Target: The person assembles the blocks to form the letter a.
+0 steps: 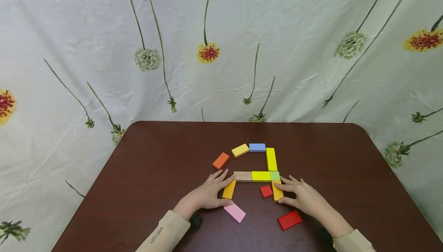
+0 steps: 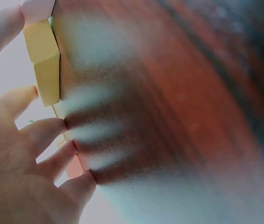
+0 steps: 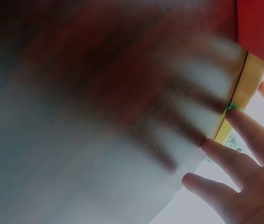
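Low on the table's middle, several wooden blocks lie in a row and around it. My left hand (image 1: 207,192) spreads its fingers round an orange-yellow block (image 1: 229,189), index finger near its upper end, thumb by its lower end and the pink block (image 1: 235,213). The left wrist view shows that yellow block (image 2: 46,79) beside the fingertips. My right hand (image 1: 304,195) touches another yellow block (image 1: 277,191) with index finger and thumb, the other fingers extended. A small red block (image 1: 266,191) lies just left of it. A green block (image 1: 275,175) sits above it.
A beige block (image 1: 243,176) and a lime block (image 1: 261,176) form the row. Above are a tall lime block (image 1: 271,159), a blue block (image 1: 257,147), a pale yellow block (image 1: 240,150) and an orange block (image 1: 220,160). A larger red block (image 1: 289,220) lies nearer me.
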Tool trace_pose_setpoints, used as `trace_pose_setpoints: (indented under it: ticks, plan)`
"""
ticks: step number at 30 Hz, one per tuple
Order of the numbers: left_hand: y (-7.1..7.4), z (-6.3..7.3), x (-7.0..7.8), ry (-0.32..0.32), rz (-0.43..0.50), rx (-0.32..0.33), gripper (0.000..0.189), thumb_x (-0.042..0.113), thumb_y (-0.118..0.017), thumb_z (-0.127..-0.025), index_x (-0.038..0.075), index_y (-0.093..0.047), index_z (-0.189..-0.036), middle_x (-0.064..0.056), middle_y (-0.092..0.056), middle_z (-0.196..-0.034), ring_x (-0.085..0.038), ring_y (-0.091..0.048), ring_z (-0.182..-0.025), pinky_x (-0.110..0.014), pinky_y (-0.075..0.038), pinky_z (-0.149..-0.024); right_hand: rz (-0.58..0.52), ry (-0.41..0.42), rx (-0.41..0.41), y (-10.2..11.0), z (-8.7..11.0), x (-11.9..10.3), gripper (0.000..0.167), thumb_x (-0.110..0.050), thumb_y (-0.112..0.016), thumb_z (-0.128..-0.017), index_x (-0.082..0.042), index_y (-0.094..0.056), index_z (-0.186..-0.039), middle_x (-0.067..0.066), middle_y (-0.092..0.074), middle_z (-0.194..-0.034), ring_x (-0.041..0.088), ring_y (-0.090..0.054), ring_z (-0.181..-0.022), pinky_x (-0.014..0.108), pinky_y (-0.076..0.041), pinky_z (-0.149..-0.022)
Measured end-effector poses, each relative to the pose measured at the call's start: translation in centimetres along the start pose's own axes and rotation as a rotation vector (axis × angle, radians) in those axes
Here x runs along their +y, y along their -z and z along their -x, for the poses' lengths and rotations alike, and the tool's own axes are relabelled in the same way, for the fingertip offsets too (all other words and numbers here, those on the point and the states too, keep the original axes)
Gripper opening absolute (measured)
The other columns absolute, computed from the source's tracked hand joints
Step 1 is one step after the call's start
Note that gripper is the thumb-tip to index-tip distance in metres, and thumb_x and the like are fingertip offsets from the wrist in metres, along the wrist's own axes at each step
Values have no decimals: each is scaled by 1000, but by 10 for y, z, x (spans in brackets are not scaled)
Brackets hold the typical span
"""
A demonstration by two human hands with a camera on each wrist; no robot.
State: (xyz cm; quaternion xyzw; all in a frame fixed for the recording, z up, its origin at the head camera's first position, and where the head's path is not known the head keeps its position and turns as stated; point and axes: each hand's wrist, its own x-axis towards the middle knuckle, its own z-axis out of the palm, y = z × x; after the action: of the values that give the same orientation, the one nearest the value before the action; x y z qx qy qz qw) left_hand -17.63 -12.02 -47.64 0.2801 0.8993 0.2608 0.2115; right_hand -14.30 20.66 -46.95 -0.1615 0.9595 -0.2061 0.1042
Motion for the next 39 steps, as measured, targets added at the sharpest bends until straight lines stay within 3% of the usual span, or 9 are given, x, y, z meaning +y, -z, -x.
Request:
trace_pose_setpoints:
  ticks: [14, 28, 35, 39]
  plan:
    - [0, 0, 0, 6, -1, 2, 83, 38, -72, -88, 18, -29, -156, -15, -20, -163, -36, -10, -153, -60, -12, -120, 39, -19, 24, -3, -4, -3, 55, -37, -78, -81, -18, -65, -131, 17, -62, -135, 46, -49, -131, 69, -36, -104]
    - [0, 1, -1, 11, 6, -1, 84, 39, -72, -88, 19, -28, -157, -15, -19, -164, -36, -10, -153, -60, -11, -120, 11, -19, 39, -2, -3, -3, 61, -40, -79, -79, -17, -63, -134, 15, -64, -133, 45, -51, -129, 67, -38, -103]
    - [0, 2, 0, 12, 13, -4, 84, 39, -72, -88, 20, -27, -157, -14, -18, -164, -36, -9, -153, -60, -11, -121, 23, 59, 122, 11, -8, 0, 55, -36, -77, -82, -13, -65, -130, 17, -64, -131, 42, -59, -121, 65, -44, -98]
    - [0, 3, 0, 14, 20, -8, 83, 40, -71, -88, 20, -28, -157, -14, -19, -164, -35, -9, -153, -60, -11, -121, 33, 62, 158, 23, -20, 0, 52, -30, -77, -84, -10, -65, -130, 19, -64, -130, 41, -60, -120, 58, -50, -94]
